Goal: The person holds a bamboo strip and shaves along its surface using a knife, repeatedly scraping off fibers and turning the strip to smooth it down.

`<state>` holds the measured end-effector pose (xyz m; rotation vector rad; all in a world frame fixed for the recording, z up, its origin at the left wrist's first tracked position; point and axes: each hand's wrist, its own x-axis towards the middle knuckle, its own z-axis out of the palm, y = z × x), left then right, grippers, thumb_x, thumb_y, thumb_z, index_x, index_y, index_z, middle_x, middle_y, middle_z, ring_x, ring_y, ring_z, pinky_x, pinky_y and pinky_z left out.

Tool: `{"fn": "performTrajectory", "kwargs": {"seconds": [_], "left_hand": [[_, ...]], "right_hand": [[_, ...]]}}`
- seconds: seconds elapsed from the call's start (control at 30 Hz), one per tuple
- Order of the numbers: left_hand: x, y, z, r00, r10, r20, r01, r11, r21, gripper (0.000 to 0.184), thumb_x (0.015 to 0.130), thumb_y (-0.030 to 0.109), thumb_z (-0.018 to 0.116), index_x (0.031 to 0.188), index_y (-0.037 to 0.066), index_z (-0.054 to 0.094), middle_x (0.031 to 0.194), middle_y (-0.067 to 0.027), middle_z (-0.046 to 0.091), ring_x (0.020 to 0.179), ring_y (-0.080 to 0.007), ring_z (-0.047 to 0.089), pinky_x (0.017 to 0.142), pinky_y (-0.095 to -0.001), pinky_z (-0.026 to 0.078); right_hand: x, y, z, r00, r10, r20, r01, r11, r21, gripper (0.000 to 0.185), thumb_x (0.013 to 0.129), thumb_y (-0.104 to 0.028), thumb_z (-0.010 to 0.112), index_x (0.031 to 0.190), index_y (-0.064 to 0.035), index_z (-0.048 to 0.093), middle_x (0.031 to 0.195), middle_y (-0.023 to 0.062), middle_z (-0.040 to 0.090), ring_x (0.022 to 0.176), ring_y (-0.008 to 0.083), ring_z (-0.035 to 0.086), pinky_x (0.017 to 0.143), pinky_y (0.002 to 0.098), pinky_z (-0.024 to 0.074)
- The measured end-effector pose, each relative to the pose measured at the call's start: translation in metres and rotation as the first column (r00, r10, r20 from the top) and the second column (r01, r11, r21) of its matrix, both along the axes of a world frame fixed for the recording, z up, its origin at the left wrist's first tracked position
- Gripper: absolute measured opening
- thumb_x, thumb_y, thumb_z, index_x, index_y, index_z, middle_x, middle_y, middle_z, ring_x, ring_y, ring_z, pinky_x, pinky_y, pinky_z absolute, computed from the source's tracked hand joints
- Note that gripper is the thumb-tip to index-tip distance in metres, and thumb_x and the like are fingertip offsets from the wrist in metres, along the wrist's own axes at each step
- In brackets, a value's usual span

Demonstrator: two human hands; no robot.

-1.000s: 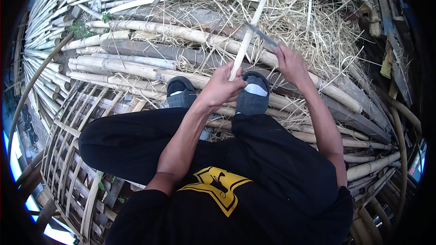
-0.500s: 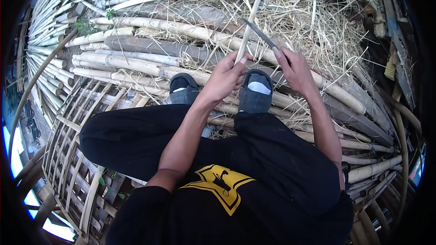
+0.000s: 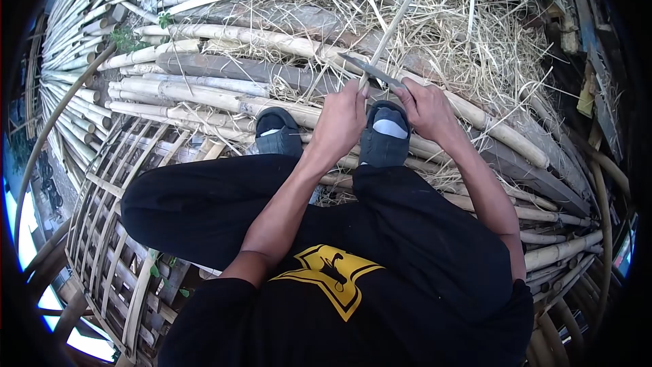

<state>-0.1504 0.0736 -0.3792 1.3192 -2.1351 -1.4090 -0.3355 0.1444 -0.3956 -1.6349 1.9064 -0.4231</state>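
Note:
My left hand (image 3: 343, 117) is closed round the near end of a long, thin bamboo strip (image 3: 396, 19), which slants up and to the right away from me. In my right hand (image 3: 426, 110) is a knife (image 3: 372, 70), gripped by its handle, which my fingers hide. The blade points left and crosses the strip just beyond my left fingers. Whether the edge presses into the strip I cannot tell. Both hands are close together above my right sandal (image 3: 385, 137).
Pale shavings (image 3: 475, 41) lie heaped ahead and to the right. Bamboo poles (image 3: 272, 39) and a dark wooden beam (image 3: 224, 71) run across the ground under my feet. A woven bamboo lattice (image 3: 112, 231) stands at the left, and stacked poles (image 3: 75, 95) fan out behind it.
My right hand and the knife have moved left and slightly down, bringing the blade across the strip near my left hand. The strip's far end has swung right, and my left hand has turned.

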Motion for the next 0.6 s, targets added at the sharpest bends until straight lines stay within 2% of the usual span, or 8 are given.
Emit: {"fn": "performTrajectory", "kwargs": {"seconds": [0.03,0.1,0.27,0.37,0.43,0.5,0.53,0.6], "left_hand": [[0.000,0.001,0.000,1.000,0.004,0.024,-0.004,1.000,0.008,0.019,0.095,0.011,0.048,0.088,-0.005,0.056,0.060,-0.0234,0.055,0.056,-0.0390,0.057,0.053,-0.0439,0.040],[-0.001,0.000,-0.001,0.999,-0.009,0.032,0.008,1.000,0.008,0.019,0.095,0.011,0.048,0.088,-0.004,0.056,0.060,-0.0231,0.055,0.056,-0.0393,0.057,0.052,-0.0441,0.040],[-0.003,-0.001,0.003,0.999,-0.026,0.043,0.025,1.000,0.018,0.018,0.095,0.011,0.048,0.089,-0.003,0.056,0.059,-0.0230,0.055,0.054,-0.0398,0.056,0.051,-0.0449,0.039],[-0.006,0.000,0.004,0.999,-0.026,0.032,0.026,1.000,0.000,0.019,0.096,0.013,0.048,0.088,-0.002,0.055,0.057,-0.0206,0.053,0.050,-0.0350,0.055,0.050,-0.0430,0.038],[-0.003,-0.002,0.006,1.000,-0.018,0.021,0.018,1.000,0.022,0.019,0.095,0.011,0.047,0.087,-0.005,0.052,0.058,-0.0267,0.054,0.058,-0.0444,0.057,0.050,-0.0489,0.041],[0.000,-0.003,0.008,1.000,-0.009,0.026,0.009,0.999,0.035,0.019,0.095,0.011,0.047,0.087,-0.005,0.052,0.059,-0.0272,0.055,0.059,-0.0445,0.058,0.051,-0.0490,0.041],[0.000,-0.004,0.008,1.000,-0.001,0.024,0.000,0.999,0.048,0.018,0.095,0.011,0.047,0.087,-0.005,0.052,0.061,-0.0278,0.055,0.060,-0.0445,0.058,0.051,-0.0490,0.041],[-0.002,-0.005,0.005,1.000,0.012,0.014,-0.012,1.000,0.022,0.019,0.095,0.011,0.047,0.087,-0.005,0.052,0.061,-0.0282,0.055,0.060,-0.0448,0.058,0.051,-0.0494,0.041]], "right_hand": [[-0.006,-0.002,-0.005,0.999,-0.026,-0.046,0.024,0.999,-0.049,0.038,0.096,-0.037,0.046,0.078,-0.0044,0.054,0.056,0.0196,0.053,0.059,0.0411,0.056,0.054,0.0490,0.0430],[-0.016,-0.004,-0.011,0.996,-0.003,-0.091,-0.001,0.999,-0.052,0.039,0.096,-0.038,0.047,0.078,-0.0049,0.055,0.056,0.0188,0.054,0.058,0.0401,0.057,0.054,0.0488,0.0434],[-0.053,-0.013,-0.018,0.982,-0.102,-0.161,0.090,0.993,-0.081,0.041,0.096,-0.042,0.045,0.084,-0.0059,0.060,0.055,0.0178,0.056,0.058,0.0398,0.058,0.054,0.0492,0.0437],[-0.052,-0.019,-0.007,0.973,-0.118,-0.199,0.109,0.992,-0.056,0.042,0.096,-0.043,0.043,0.085,-0.0065,0.061,0.056,0.0171,0.056,0.058,0.0405,0.058,0.055,0.0497,0.0440],[-0.043,-0.022,0.002,0.980,-0.133,-0.146,0.134,0.991,-0.002,0.045,0.097,-0.044,0.043,0.082,-0.0046,0.060,0.058,0.0185,0.056,0.060,0.0401,0.058,0.057,0.0479,0.0439],[-0.032,-0.021,0.004,0.978,-0.196,0.069,0.184,0.971,0.156,0.047,0.097,-0.043,0.044,0.080,-0.0017,0.058,0.061,0.0205,0.056,0.062,0.0394,0.056,0.059,0.0458,0.0427],[-0.025,-0.018,0.005,0.952,-0.208,0.223,0.183,0.975,0.126,0.048,0.097,-0.042,0.044,0.078,0.0003,0.056,0.064,0.0216,0.055,0.064,0.0392,0.055,0.061,0.0448,0.0415],[-0.007,-0.012,0.005,0.951,-0.160,0.266,0.126,0.982,0.143,0.047,0.098,-0.041,0.043,0.078,0.0004,0.056,0.064,0.0217,0.056,0.063,0.0400,0.055,0.061,0.0458,0.0414]]}}
